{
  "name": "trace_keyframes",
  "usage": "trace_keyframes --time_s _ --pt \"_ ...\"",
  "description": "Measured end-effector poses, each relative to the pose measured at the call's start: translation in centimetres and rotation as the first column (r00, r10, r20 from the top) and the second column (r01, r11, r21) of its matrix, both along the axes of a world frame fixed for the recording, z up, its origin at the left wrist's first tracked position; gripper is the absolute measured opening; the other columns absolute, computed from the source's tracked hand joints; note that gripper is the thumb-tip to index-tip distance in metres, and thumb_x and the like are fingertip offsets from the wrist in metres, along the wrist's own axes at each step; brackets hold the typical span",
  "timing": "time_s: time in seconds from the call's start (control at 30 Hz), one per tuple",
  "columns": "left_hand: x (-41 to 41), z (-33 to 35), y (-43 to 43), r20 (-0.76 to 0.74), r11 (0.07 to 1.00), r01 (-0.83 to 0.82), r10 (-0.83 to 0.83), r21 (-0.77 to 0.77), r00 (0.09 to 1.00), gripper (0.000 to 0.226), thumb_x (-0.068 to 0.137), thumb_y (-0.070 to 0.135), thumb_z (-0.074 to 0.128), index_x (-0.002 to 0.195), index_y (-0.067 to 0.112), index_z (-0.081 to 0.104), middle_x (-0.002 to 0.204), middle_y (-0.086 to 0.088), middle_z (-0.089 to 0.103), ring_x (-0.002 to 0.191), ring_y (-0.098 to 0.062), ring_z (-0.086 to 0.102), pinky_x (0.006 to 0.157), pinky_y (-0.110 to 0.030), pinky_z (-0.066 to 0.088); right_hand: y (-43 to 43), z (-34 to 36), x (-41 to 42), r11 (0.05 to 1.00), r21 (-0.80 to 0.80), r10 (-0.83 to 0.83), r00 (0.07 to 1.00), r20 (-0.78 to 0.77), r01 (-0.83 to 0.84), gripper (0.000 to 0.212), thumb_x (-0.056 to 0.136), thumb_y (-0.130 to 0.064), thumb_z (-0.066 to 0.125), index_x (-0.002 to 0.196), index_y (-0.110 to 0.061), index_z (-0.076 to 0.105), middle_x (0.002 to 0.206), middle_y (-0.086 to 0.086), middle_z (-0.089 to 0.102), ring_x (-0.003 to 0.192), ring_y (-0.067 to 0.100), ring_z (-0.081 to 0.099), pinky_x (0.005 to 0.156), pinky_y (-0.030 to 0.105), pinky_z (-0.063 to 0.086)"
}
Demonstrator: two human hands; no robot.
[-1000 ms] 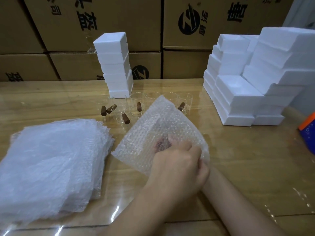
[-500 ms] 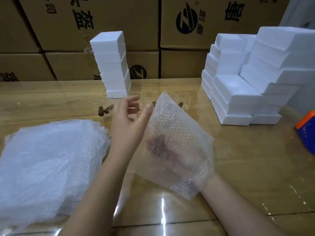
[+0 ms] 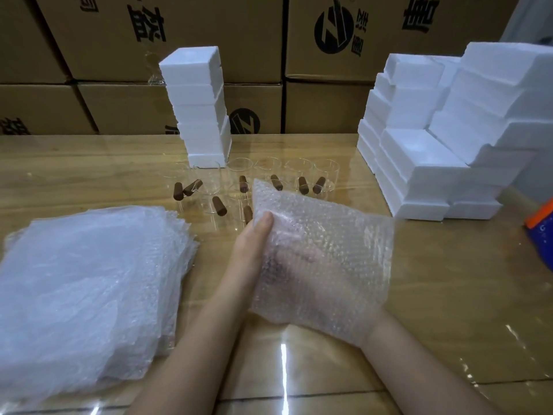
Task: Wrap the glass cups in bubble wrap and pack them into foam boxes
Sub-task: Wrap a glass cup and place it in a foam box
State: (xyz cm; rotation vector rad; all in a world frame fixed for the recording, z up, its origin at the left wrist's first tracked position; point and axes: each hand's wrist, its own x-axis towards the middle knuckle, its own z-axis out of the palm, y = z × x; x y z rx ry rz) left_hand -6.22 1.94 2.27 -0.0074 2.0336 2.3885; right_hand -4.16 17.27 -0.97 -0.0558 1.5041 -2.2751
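My left hand pinches the left edge of a bubble wrap sheet, thumb on top. The sheet drapes over my right hand, which shows only as a blur through it. A dark smudge beside that hand looks like the brown handle of a glass cup held inside the wrap. Several clear glass cups with brown handles stand in rows on the table behind the sheet. A tall stack of white foam boxes rises behind the cups.
A thick pile of bubble wrap sheets lies at the left. A large heap of white foam boxes fills the right. An orange and blue object sits at the right edge. Cardboard cartons wall the back of the glossy wooden table.
My left hand, open and raised half a second ago, has closed on the sheet's left edge. The sheet now lies flatter over my right hand.
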Motion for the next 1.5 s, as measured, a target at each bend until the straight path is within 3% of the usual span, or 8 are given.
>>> trace_keyframes --time_s 0.07,0.2,0.3,0.4,0.53,0.83,1.13,1.5 --pt "-0.2 -0.5 -0.3 0.031 0.993 -0.002 -0.002 0.118 1.000 0.073 0.067 0.073 0.060 0.111 0.015 0.066 0.108 -0.014 0.070 0.103 -0.034 0.066 0.096 -0.056 0.046 0.3 1.7 -0.6 0.993 -0.032 0.115 0.991 -0.070 -0.117 0.054 0.031 -0.042 0.096 0.078 -0.021 0.080 0.084 0.001 0.076 0.076 0.005 0.071 0.069 0.017 0.054" --pt "-1.1 -1.9 -1.6 0.101 0.941 -0.011 -0.025 0.337 0.995 0.069 0.068 0.073 0.059 0.114 0.022 0.067 0.117 -0.012 0.067 0.108 -0.032 0.064 0.090 -0.051 0.050 4.2 3.5 -2.9 0.978 0.090 0.197 0.977 -0.078 -0.190 0.051 0.082 -0.033 0.068 0.120 -0.001 0.062 0.120 0.019 0.064 0.109 0.031 0.064 0.095 0.041 0.050" --pt "-1.5 -2.4 -2.0 0.137 0.921 0.027 -0.087 0.389 0.987 0.059 0.070 0.070 0.060 0.106 0.026 0.072 0.110 -0.007 0.071 0.097 -0.025 0.069 0.070 -0.037 0.057 7.1 4.3 -3.9 0.973 -0.230 0.007 0.992 -0.122 -0.035 0.025 0.083 -0.034 0.062 0.074 -0.016 0.075 0.077 0.002 0.073 0.058 0.008 0.066 0.057 0.019 0.054" --pt "-1.9 -2.6 -2.1 0.110 0.914 0.130 -0.186 0.384 0.976 0.050 0.077 0.067 0.056 0.098 0.026 0.075 0.098 -0.003 0.073 0.084 -0.019 0.071 0.064 -0.031 0.056 6.8 4.4 -4.6 0.842 -0.519 -0.169 0.986 -0.002 0.144 0.031 0.076 -0.031 0.073 0.056 -0.017 0.054 0.050 -0.004 0.052 0.039 0.005 0.030 0.041 0.016 0.032" --pt "-1.5 -2.6 -1.7 0.147 0.922 0.243 -0.297 0.301 0.943 0.057 0.071 0.068 0.062 0.105 0.023 0.072 0.103 -0.005 0.072 0.092 -0.023 0.069 0.075 -0.039 0.054 3.0 3.9 -4.4 0.952 0.055 -0.274 0.917 -0.291 0.302 0.012 0.087 -0.008 0.054 0.093 -0.016 0.061 0.078 -0.006 0.070 0.068 0.007 0.065 0.060 0.018 0.052" --pt "-1.0 -1.1 -0.3 0.031 0.866 0.447 -0.464 0.224 0.885 0.064 0.096 0.044 0.043 0.133 -0.008 0.040 0.130 -0.040 0.041 0.118 -0.059 0.040 0.103 -0.072 0.025 -0.2 2.3 -2.8 0.935 0.295 -0.020 0.859 -0.512 0.198 0.048 0.069 -0.033 0.078 0.112 -0.041 0.060 0.114 -0.020 0.064 0.111 0.007 0.060 0.091 0.029 0.051" --pt "0.1 -0.6 -0.1 0.064 0.903 0.393 -0.388 -0.175 0.919 0.051 0.080 0.062 0.055 0.094 0.017 0.073 0.093 -0.004 0.074 0.084 -0.020 0.071 0.070 -0.026 0.057 -0.7 1.5 -2.8 0.813 0.404 -0.118 0.797 -0.592 0.420 0.032 0.082 -0.010 0.070 0.098 -0.036 0.061 0.091 -0.014 0.069 0.079 0.007 0.067 0.065 0.029 0.054" --pt "0.7 -1.3 0.1 -0.253 0.801 0.097 -0.298 -0.591 0.920 0.078 0.077 0.054 0.066 0.144 0.031 0.033 0.137 0.016 0.045 0.119 0.013 0.042 0.081 0.001 0.038 -0.1 1.6 -2.8 0.515 0.502 -0.206 0.669 -0.714 0.695 0.040 0.077 0.002 0.067 0.111 -0.017 0.058 0.104 -0.005 0.063 0.098 0.018 0.059 0.079 0.039 0.052"
